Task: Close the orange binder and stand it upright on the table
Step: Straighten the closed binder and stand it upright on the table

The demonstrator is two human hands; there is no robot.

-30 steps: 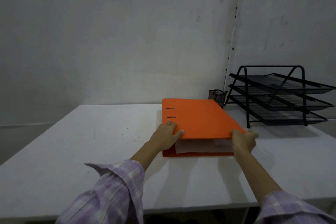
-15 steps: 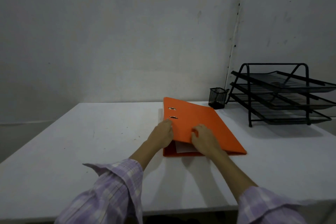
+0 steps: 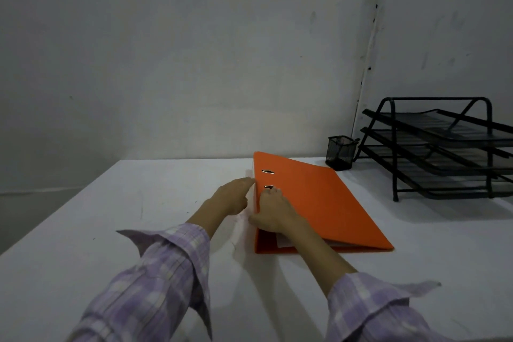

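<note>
The orange binder (image 3: 327, 203) lies flat on the white table (image 3: 133, 219) with its cover down and its spine to the left. White paper (image 3: 283, 243) shows between the covers at the near edge. My right hand (image 3: 273, 212) grips the spine edge, fingers on top by the lower metal slot and thumb hooked around the side. My left hand (image 3: 231, 197) lies just left of the spine, fingers stretched out with their tips at the spine edge, holding nothing.
A black mesh pen cup (image 3: 341, 152) stands behind the binder near the wall. A black three-tier letter tray (image 3: 444, 153) fills the back right corner. The wall runs close behind the table.
The cover has come down fully. My right hand slid from the binder's near right corner across to the spine. My left hand came off the cover and now lies beside the spine.
</note>
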